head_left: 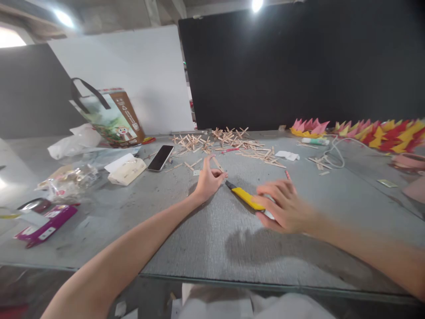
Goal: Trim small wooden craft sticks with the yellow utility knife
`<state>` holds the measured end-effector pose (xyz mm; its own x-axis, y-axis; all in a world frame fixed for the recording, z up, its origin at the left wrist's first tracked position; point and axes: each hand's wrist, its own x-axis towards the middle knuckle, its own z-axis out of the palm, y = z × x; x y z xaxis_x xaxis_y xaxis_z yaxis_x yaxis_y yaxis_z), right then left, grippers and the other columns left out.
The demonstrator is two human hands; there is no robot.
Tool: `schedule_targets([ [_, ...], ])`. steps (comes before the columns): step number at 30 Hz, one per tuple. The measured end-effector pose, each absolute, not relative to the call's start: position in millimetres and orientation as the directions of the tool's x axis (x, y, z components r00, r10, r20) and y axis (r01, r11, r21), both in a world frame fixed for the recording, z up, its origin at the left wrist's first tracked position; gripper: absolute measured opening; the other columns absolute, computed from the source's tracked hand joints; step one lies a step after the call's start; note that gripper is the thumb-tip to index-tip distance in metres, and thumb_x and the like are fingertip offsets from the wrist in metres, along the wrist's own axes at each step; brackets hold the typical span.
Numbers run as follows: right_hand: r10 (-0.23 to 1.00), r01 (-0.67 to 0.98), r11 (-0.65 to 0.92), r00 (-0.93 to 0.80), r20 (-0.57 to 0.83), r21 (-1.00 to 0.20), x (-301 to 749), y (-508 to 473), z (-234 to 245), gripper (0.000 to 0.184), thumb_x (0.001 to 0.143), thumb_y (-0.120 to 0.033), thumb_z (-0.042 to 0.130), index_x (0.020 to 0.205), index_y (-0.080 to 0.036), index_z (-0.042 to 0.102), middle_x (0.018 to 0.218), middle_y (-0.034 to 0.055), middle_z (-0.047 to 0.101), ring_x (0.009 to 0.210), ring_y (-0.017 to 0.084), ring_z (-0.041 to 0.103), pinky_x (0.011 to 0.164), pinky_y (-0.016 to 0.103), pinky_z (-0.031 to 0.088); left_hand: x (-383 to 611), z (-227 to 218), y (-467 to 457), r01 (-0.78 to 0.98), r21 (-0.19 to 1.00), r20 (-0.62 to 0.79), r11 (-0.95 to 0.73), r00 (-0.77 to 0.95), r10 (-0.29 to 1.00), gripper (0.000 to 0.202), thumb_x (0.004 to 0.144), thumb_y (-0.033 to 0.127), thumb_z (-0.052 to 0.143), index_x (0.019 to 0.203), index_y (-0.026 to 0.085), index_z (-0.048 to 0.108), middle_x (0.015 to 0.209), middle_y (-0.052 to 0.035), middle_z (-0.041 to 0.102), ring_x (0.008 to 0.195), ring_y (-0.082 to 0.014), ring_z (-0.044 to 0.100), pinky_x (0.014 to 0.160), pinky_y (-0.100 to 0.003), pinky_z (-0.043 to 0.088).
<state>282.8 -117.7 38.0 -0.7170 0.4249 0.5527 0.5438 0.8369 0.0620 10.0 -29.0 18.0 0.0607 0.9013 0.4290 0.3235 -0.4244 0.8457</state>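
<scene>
My right hand [284,206] is wrapped round the handle of a yellow utility knife [245,197], whose dark tip points left across the grey table [206,235]. The knife's tip reaches a thin wooden stick [218,164] lying on the table. My left hand [208,180] rests on the table with its fingers pinched on that stick, right at the blade's tip. Behind both hands lies a scattered heap of several small wooden sticks and crosses [226,141].
A black phone [160,157] lies left of the heap, beside a cream box [126,171]. A printed bag [114,117], plastic wrappers [71,177] and a purple box [46,225] sit at the left. Folded red, yellow and pink paper shapes [378,130], a white cable [335,153] and a glue stick [314,141] lie at the back right.
</scene>
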Motion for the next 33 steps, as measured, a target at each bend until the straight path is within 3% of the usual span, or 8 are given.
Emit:
schedule_targets([
  [5,0.649,0.641,0.748,-0.649,0.398,-0.174,266.8,-94.3,23.6,0.044,0.106,-0.053,0.054,0.138,-0.023,0.056,0.13,0.0154,0.062,0.119,0.034,0.057,0.098,0.054,0.048,12.7,19.0,-33.9,0.33,0.838,0.43,-0.435,0.09,0.898,0.036,0.088,0.029,0.073,0.113,0.02,0.048,0.081,-0.0019,0.08,0.072,-0.0167,0.074,0.071,-0.026,0.049],
  [8,0.682,0.671,0.718,-0.626,0.378,-0.186,264.3,-85.4,10.9,0.044,0.107,-0.049,0.051,0.142,-0.023,0.055,0.134,0.0168,0.061,0.123,0.036,0.055,0.1,0.056,0.046,16.7,18.0,-38.9,0.271,0.858,0.425,-0.437,0.104,0.899,0.021,0.091,0.03,0.07,0.097,0.021,0.051,0.084,-0.0034,0.079,0.076,-0.0174,0.075,0.072,-0.026,0.05],
  [11,0.689,0.685,0.706,-0.609,0.392,-0.177,269.3,-80.6,-2.2,0.032,0.11,-0.035,0.042,0.135,-0.023,0.058,0.135,0.0172,0.062,0.122,0.035,0.057,0.096,0.054,0.046,22.3,18.6,-45.8,0.209,0.88,0.419,-0.426,0.08,0.905,0.015,0.094,0.031,0.066,0.097,0.02,0.057,0.083,-0.0027,0.075,0.078,-0.0164,0.073,0.076,-0.027,0.05],
  [16,0.796,0.796,0.542,-0.382,0.47,-0.271,280.9,-71.4,-14.2,0.024,0.109,-0.034,0.039,0.12,-0.02,0.054,0.116,0.0176,0.069,0.104,0.034,0.065,0.089,0.05,0.047,29.6,26.7,-61.5,0.139,0.887,0.444,-0.44,0.003,0.896,0.018,0.099,0.035,0.061,0.106,0.019,0.061,0.082,-0.0011,0.067,0.079,-0.0141,0.066,0.077,-0.027,0.048],
  [20,0.846,0.795,0.464,-0.267,0.461,-0.391,285.7,-69.7,-3.7,0.028,0.108,-0.043,0.042,0.121,-0.02,0.051,0.096,0.0106,0.069,0.083,0.029,0.065,0.081,0.045,0.049,31.4,31.1,-70.8,0.12,0.885,0.458,-0.45,-0.048,0.888,0.02,0.102,0.036,0.058,0.113,0.02,0.06,0.084,-0.0006,0.063,0.077,-0.0131,0.06,0.075,-0.026,0.045],
  [24,0.841,0.74,0.511,-0.326,0.432,-0.438,285.0,-77.0,12.9,0.038,0.108,-0.057,0.041,0.12,-0.024,0.054,0.095,0.0074,0.069,0.085,0.029,0.065,0.08,0.043,0.051,34.6,30.8,-75.3,0.058,0.9,0.432,-0.431,0.003,0.902,0.025,0.104,0.04,0.056,0.115,0.019,0.061,0.079,0.0011,0.057,0.069,-0.0118,0.05,0.067,-0.026,0.041],
  [28,0.787,0.645,0.612,-0.441,0.432,-0.458,283.0,-82.2,18.6,0.037,0.111,-0.052,0.037,0.126,-0.025,0.058,0.103,0.0096,0.071,0.093,0.029,0.067,0.086,0.043,0.052,40.2,28.9,-78.3,-0.009,0.91,0.414,-0.415,0.098,0.905,0.032,0.104,0.049,0.054,0.11,0.018,0.061,0.07,0.0047,0.047,0.061,-0.0108,0.045,0.06,-0.025,0.037],
  [33,0.738,0.559,0.675,-0.504,0.449,-0.481,283.2,-81.2,16.3,0.032,0.112,-0.044,0.039,0.13,-0.024,0.057,0.113,0.0108,0.068,0.102,0.028,0.066,0.09,0.042,0.052,44.2,26.4,-83.8,-0.003,0.924,0.374,-0.382,0.212,0.903,0.03,0.106,0.05,0.048,0.103,0.021,0.053,0.069,0.0055,0.051,0.056,-0.01,0.046,0.057,-0.025,0.038],
])
